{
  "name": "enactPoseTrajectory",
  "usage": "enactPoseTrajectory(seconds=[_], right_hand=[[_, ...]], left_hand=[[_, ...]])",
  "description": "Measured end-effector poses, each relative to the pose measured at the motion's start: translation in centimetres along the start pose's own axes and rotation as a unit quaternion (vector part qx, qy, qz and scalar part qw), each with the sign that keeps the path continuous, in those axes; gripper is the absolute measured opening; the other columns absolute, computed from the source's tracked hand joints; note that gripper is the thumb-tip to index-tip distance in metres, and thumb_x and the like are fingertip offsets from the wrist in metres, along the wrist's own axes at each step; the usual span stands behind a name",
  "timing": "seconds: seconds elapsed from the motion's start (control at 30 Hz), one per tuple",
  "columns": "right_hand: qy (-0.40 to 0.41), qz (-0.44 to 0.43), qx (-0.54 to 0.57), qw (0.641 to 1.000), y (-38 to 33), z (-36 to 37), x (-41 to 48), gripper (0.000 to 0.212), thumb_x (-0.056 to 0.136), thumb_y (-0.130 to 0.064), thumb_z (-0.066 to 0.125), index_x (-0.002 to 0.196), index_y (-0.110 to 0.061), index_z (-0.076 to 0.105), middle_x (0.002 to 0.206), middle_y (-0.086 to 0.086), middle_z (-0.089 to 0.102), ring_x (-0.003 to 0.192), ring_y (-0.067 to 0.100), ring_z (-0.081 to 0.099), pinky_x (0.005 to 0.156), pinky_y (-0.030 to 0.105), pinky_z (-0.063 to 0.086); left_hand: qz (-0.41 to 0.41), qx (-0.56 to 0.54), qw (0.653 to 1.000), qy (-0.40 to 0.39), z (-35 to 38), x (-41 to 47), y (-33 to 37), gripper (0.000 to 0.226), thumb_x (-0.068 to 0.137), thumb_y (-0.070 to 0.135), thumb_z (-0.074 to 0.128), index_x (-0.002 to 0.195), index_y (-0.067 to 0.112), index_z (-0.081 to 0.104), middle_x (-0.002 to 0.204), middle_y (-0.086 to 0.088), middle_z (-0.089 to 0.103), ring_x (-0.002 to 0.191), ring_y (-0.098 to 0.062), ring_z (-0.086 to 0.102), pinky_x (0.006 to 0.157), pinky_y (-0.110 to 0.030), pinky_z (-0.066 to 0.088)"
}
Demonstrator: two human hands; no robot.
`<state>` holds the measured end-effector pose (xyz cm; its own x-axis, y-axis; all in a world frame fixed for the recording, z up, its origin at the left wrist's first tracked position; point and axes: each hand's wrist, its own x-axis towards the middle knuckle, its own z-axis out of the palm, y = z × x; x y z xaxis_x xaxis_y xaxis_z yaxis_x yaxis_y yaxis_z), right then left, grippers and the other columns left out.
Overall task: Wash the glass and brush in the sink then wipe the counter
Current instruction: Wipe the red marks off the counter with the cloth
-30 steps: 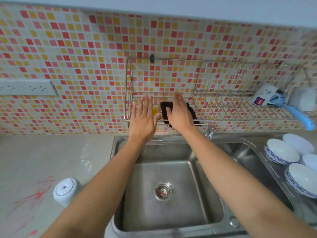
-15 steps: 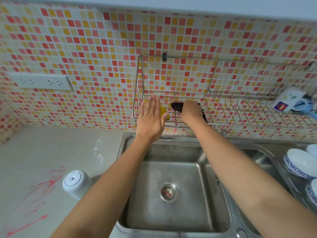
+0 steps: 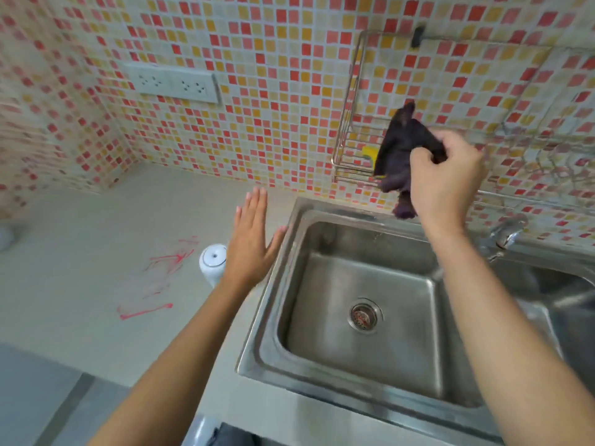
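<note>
My right hand (image 3: 446, 175) is closed on a dark purple cloth (image 3: 399, 149), held in the air in front of the wire wall rack (image 3: 349, 101) and above the back rim of the steel sink (image 3: 360, 310). My left hand (image 3: 251, 243) hovers flat with fingers spread over the counter (image 3: 80, 252), just left of the sink's rim. An upturned white glass (image 3: 211, 260) stands on the counter beside that hand. Red streaks (image 3: 161, 278) mark the counter to the glass's left. No brush is in view.
A yellow sponge (image 3: 368, 153) lies in the rack behind the cloth. The tap (image 3: 508, 233) stands at the sink's back right. A socket strip (image 3: 174, 83) is on the tiled wall. A second basin (image 3: 566, 304) lies at the right.
My right hand gripped the dark cloth and lifted it off the rack. My left hand dropped from the rack to over the counter. The view swung left, losing the bowls.
</note>
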<state>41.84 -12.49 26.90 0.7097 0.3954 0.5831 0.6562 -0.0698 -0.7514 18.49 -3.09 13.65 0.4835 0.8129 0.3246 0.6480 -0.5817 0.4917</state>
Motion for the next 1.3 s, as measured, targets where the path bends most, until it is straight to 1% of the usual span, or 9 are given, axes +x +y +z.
enactPoseTrajectory(seconds=[0.2, 0.33, 0.47, 0.6, 0.73, 0.83, 0.93, 1.1, 1.3], right_hand=[[-0.139, 0.013, -0.036, 0.99, 0.0, 6.9, -13.7, 0.019, 0.074, -0.002, 0.058, 0.083, -0.015, 0.069, 0.065, 0.003, 0.065, 0.061, 0.016, 0.055, 0.06, 0.032, 0.039], [-0.219, 0.124, -0.091, 0.963, 2.6, 13.9, -22.5, 0.025, 0.081, -0.005, 0.053, 0.097, -0.016, 0.069, 0.074, 0.007, 0.07, 0.068, 0.028, 0.062, 0.059, 0.031, 0.039], [-0.272, 0.195, -0.157, 0.929, 3.8, 18.7, -29.4, 0.028, 0.089, -0.009, 0.053, 0.114, -0.012, 0.065, 0.096, 0.017, 0.071, 0.086, 0.036, 0.064, 0.068, 0.032, 0.041], [-0.322, 0.134, -0.235, 0.907, 4.8, 21.1, -33.4, 0.054, 0.095, -0.042, 0.039, 0.125, -0.002, 0.061, 0.128, 0.016, 0.061, 0.12, 0.032, 0.055, 0.106, 0.044, 0.039], [-0.322, 0.037, -0.316, 0.892, 5.4, 21.9, -33.7, 0.057, 0.093, -0.035, 0.025, 0.135, -0.008, 0.053, 0.142, 0.011, 0.049, 0.135, 0.028, 0.04, 0.116, 0.049, 0.019], [-0.395, -0.046, -0.378, 0.836, 6.4, 23.9, -32.5, 0.06, 0.09, -0.031, 0.022, 0.147, -0.016, 0.035, 0.152, 0.005, 0.035, 0.145, 0.027, 0.021, 0.118, 0.048, 0.012], [-0.424, -0.079, -0.434, 0.791, 6.5, 25.6, -32.2, 0.058, 0.095, -0.033, 0.02, 0.152, -0.022, 0.019, 0.157, 0.003, 0.026, 0.145, 0.027, 0.018, 0.118, 0.049, 0.012], [-0.489, -0.099, -0.355, 0.79, -1.6, 26.5, -42.2, 0.06, 0.097, -0.057, 0.022, 0.152, -0.035, 0.011, 0.161, 0.005, 0.006, 0.147, 0.033, 0.004, 0.114, 0.061, 0.009], [-0.519, -0.189, -0.294, 0.78, -5.5, 34.8, -43.0, 0.061, 0.097, -0.057, 0.027, 0.152, -0.033, 0.016, 0.159, -0.004, 0.021, 0.146, 0.027, 0.016, 0.11, 0.068, 0.007]], left_hand=[[-0.082, -0.047, 0.995, -0.029, -1.9, -2.7, -10.4, 0.083, 0.092, 0.049, 0.054, 0.155, 0.011, 0.014, 0.163, -0.007, 0.012, 0.151, -0.021, 0.01, 0.123, -0.041, 0.014], [-0.132, -0.155, 0.974, -0.099, -1.5, -4.0, -15.0, 0.106, 0.074, 0.047, 0.079, 0.152, 0.011, 0.017, 0.159, -0.006, 0.024, 0.146, -0.019, 0.023, 0.115, -0.025, 0.019], [-0.137, -0.234, 0.948, -0.167, 0.5, -4.6, -19.2, 0.112, 0.056, 0.045, 0.092, 0.143, 0.018, 0.029, 0.14, 0.006, 0.046, 0.131, -0.012, 0.044, 0.109, -0.028, 0.037], [-0.115, -0.285, 0.935, -0.175, 2.4, -4.5, -20.7, 0.09, 0.057, 0.038, 0.093, 0.126, 0.038, 0.034, 0.12, 0.027, 0.05, 0.109, 0.004, 0.053, 0.089, -0.005, 0.04], [-0.103, -0.326, 0.924, -0.17, 2.7, -4.3, -21.2, 0.085, 0.061, 0.033, 0.091, 0.126, 0.038, 0.036, 0.122, 0.021, 0.054, 0.11, 0.006, 0.055, 0.088, -0.009, 0.041], [-0.114, -0.356, 0.92, -0.12, 1.2, -3.7, -21.9, 0.082, 0.063, 0.027, 0.091, 0.128, 0.033, 0.04, 0.122, 0.023, 0.054, 0.112, 0.009, 0.053, 0.09, -0.008, 0.04], [-0.123, -0.375, 0.917, -0.062, -2.3, -2.0, -24.4, 0.09, 0.063, 0.027, 0.091, 0.135, 0.024, 0.038, 0.127, 0.018, 0.054, 0.118, 0.001, 0.054, 0.099, -0.021, 0.045], [-0.116, -0.328, 0.937, 0.03, -9.2, 1.8, -31.8, 0.095, 0.066, 0.031, 0.09, 0.14, 0.012, 0.034, 0.132, 0.007, 0.055, 0.12, -0.001, 0.055, 0.104, -0.032, 0.046], [-0.145, -0.33, 0.93, 0.076, -11.3, 1.6, -36.7, 0.091, 0.069, 0.028, 0.088, 0.14, 0.013, 0.034, 0.13, 0.008, 0.056, 0.119, -0.002, 0.056, 0.101, -0.025, 0.047]])
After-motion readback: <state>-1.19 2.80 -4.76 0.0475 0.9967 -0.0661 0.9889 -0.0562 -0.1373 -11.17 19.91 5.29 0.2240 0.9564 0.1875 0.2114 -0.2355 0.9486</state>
